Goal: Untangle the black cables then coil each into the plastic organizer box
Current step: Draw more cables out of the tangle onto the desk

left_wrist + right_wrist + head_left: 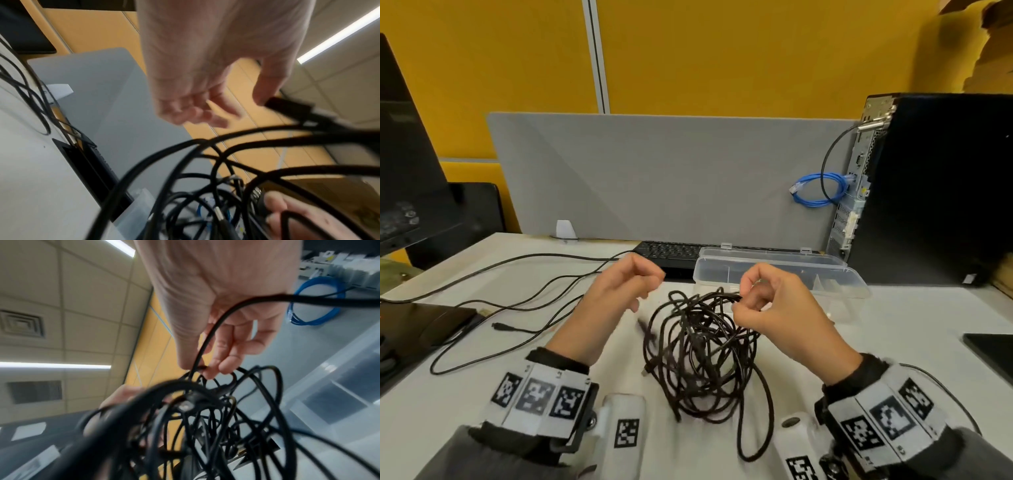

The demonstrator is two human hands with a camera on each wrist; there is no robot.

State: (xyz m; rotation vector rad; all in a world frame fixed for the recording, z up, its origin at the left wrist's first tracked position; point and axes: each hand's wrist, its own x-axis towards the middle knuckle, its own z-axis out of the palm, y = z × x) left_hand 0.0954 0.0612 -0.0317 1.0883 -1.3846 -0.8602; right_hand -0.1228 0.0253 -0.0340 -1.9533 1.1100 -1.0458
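Black cables (702, 353) hang as one tangle over the counter's (893, 342) middle, lifted so loops fall free. Head view: we pinch the top strands in our right hand (774, 308); the plastic organizer box (777, 274) waits open toward the far edge. Left wrist view: our left hand (205, 73) has fingers loosely curled, thumb against a blurred plug; whether it grips is unclear. Right wrist view: fingertips (226, 368) clamp one strand.
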